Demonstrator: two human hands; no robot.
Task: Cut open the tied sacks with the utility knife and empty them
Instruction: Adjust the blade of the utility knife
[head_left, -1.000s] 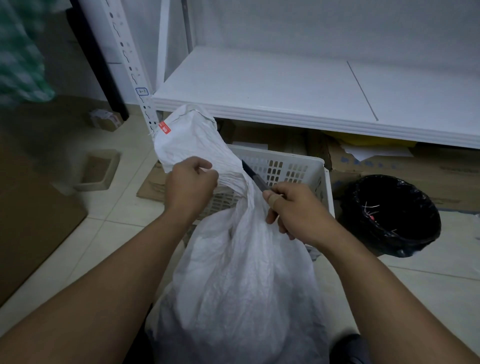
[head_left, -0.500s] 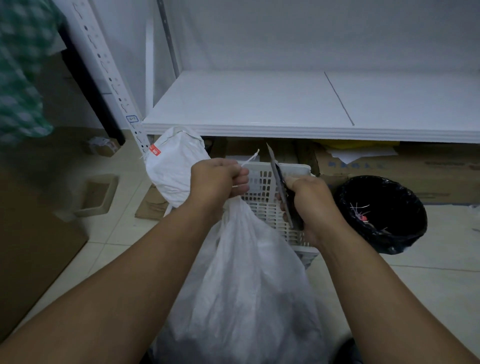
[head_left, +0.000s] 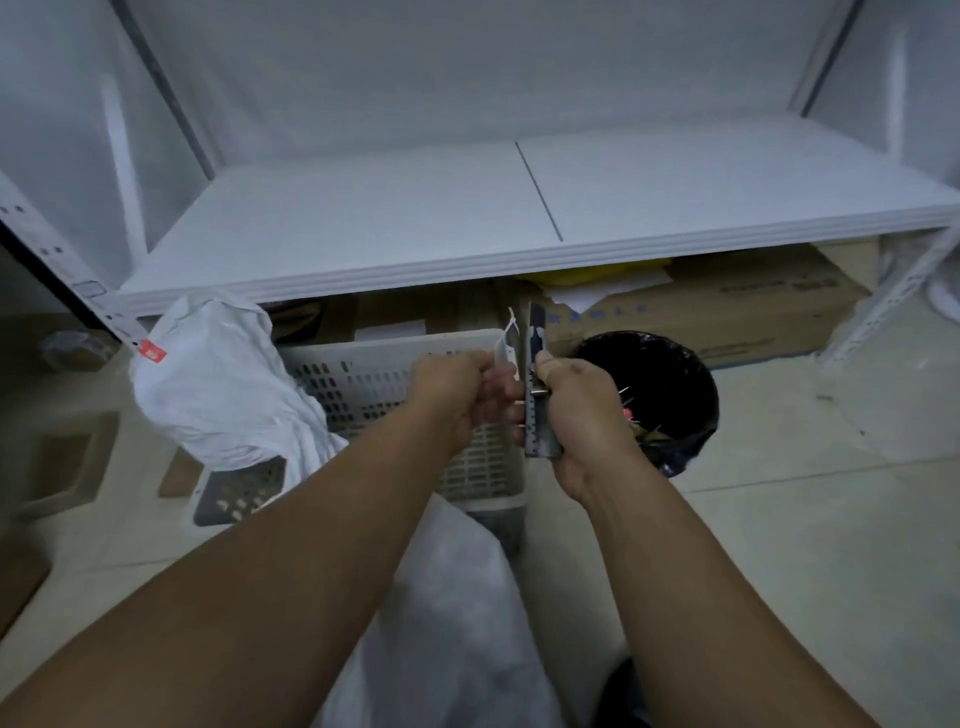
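Two bare forearms reach forward from the bottom edge. Between them, closest of all, the bulging body of a white woven sack (head_left: 452, 623) stands on a pale tiled floor (head_left: 779, 545); its loose upper part flops away to the left, draped over the left corner of a basket, with a small red tag (head_left: 153, 354) near the top.

Further out, the two hands meet just beside each other. The left hand (head_left: 457, 395) is clenched, its curled fingers pinching a thin white strip (head_left: 511, 332) that sticks up past the fingertips; the right hand (head_left: 587, 415) grasps the handle of a utility knife (head_left: 534, 415), thumb on top, blade pointing up and away. The strip sits just beside the blade; whether they touch cannot be told.

Both hands hover over the right end of a white perforated plastic basket (head_left: 374, 379) on the floor. To its right, partly behind the right hand, stands a round bin lined with a black bag (head_left: 696, 374), a few small scraps inside. On the floor at far left sits a small open cardboard box (head_left: 57, 457).

Beyond these, brown cardboard cartons (head_left: 727, 306) lie under a low white shelf (head_left: 415, 218) that spans the width; a white wall rises behind it.
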